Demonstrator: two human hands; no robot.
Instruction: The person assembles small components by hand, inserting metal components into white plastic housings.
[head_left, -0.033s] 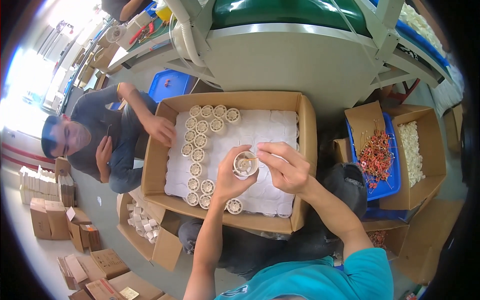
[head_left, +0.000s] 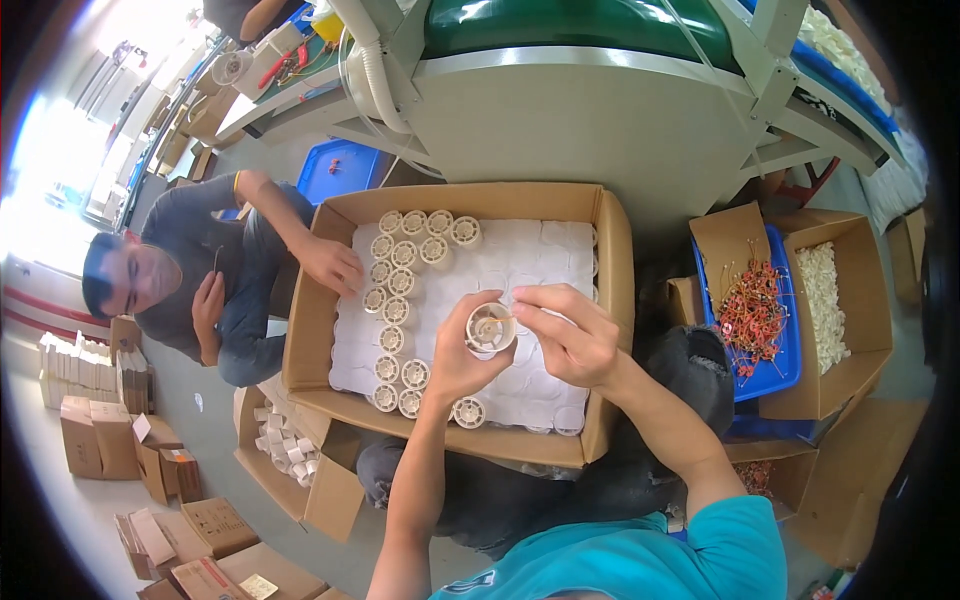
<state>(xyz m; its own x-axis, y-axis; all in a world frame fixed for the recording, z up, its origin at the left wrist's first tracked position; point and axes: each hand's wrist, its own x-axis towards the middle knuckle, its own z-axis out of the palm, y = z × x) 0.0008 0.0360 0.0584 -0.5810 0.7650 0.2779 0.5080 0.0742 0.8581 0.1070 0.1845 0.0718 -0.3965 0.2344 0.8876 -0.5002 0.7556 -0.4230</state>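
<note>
A white, round plastic cup-shaped housing (head_left: 488, 335) is in my left hand (head_left: 465, 356), its open end facing up over the carton. My fingers wrap round its side. Thumb and fingers of my right hand (head_left: 570, 335) are pinched together at the housing's right rim. A small orange piece shows inside the housing; whatever the right fingertips hold is too small to make out. Below, similar white housings (head_left: 396, 311) stand in rows along the left side of the cardboard carton (head_left: 615, 300), on a white sheet (head_left: 540, 270).
Across the carton's left wall, a co-worker's hand (head_left: 333, 265) reaches in. On the right stand a blue tray (head_left: 780, 375) of red parts with wires (head_left: 750, 320) and a box of small white pieces (head_left: 822, 300). A box of white cylinders (head_left: 285, 445) sits lower left. A machine (head_left: 570, 120) stands beyond.
The co-worker's reaching hand has shifted a little to the right inside the carton. The orange piece shows less between the housing and my right fingers. My hands stay almost in place.
</note>
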